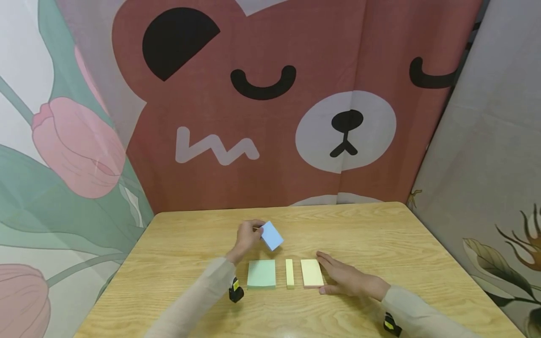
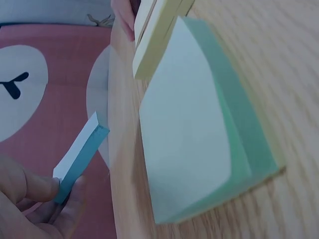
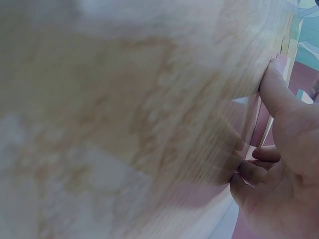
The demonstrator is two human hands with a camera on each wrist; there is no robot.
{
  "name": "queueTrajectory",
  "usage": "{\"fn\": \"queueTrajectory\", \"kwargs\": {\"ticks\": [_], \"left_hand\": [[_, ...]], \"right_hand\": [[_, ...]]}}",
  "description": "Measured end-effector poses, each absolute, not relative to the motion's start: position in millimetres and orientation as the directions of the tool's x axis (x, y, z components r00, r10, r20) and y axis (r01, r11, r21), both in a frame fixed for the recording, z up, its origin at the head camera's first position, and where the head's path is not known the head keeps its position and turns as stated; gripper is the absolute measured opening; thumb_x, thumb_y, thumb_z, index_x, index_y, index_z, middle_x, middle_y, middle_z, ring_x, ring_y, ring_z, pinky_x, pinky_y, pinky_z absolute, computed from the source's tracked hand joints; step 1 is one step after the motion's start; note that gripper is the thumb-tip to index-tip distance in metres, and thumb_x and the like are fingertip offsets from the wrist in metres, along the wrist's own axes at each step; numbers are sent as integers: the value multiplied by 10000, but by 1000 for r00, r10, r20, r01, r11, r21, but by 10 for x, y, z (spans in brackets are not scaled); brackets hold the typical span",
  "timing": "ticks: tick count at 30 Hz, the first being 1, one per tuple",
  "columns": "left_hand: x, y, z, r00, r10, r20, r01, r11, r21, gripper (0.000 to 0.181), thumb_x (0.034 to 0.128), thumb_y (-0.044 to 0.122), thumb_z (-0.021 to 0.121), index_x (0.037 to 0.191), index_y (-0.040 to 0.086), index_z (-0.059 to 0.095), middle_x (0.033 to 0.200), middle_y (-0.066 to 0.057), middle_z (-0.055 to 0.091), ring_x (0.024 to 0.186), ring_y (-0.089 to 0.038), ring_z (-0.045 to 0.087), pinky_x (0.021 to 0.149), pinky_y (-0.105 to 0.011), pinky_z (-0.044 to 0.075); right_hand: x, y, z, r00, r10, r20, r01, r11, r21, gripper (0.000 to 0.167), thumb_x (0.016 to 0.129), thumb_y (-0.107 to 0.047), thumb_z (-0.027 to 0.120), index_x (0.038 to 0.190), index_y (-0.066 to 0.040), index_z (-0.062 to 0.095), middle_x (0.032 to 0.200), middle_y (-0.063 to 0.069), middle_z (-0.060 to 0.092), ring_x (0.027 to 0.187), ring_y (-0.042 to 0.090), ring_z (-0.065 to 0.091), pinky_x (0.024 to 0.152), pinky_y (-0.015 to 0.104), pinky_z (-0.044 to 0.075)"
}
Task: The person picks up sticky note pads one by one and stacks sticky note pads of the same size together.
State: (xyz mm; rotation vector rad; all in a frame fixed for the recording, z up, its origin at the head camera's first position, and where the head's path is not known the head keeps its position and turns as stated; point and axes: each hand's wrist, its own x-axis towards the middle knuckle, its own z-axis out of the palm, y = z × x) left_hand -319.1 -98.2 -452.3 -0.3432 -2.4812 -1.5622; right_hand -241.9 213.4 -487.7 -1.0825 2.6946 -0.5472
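My left hand pinches a small light-blue sticky note pad between thumb and fingers, tilted above the table. In the left wrist view, the blue pad shows its thick teal side. Below it lies a square green sticky note pad. A narrow pale-yellow pad lies to its right, and then a wider pad, yellow on top with pink beneath. Beside that wider pad rests my right hand, thumb by the near right corner and extended fingers by the far one.
The wooden table has its far edge against a bear-print curtain. A flower-print curtain hangs at the left, and a pale one at the right. Each wrist bears a black device.
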Motion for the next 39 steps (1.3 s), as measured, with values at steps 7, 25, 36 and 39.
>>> {"fn": "queueTrajectory", "kwargs": {"ticks": [7,25,36,39], "left_hand": [[-3175,-844,-4525,-956,153,252,294,422,858,205,923,-118,574,1092,-117,691,993,-233,686,791,-275,689,621,-329,586],[-3061,-472,-4521,-948,237,214,299,426,854,174,919,-114,601,1045,-97,720,963,-199,706,748,-240,672,590,-311,576],[-3034,-338,-4579,-938,290,187,308,456,835,167,921,-99,610,1021,-62,738,951,-167,714,699,-190,654,545,-257,551],[-3015,-316,-4592,-937,302,173,299,444,845,166,922,-95,614,1029,-63,736,949,-172,711,718,-206,663,557,-278,567]], "right_hand": [[-2414,2145,-4874,-712,-702,-18,-642,661,-390,890,965,-460,599,1492,146,215,1565,324,161,1389,450,305,1059,569,355],[-2414,2142,-4869,-702,-712,-10,-653,649,-391,891,965,-458,599,1479,165,224,1555,340,166,1382,469,304,1049,580,360],[-2414,2133,-4855,-709,-705,-10,-646,654,-393,892,961,-450,610,1472,175,231,1547,349,183,1391,467,289,1065,585,337],[-2418,2130,-4857,-710,-704,-10,-646,657,-389,903,956,-464,610,1471,175,232,1546,350,185,1394,460,291,1069,581,335]]}}
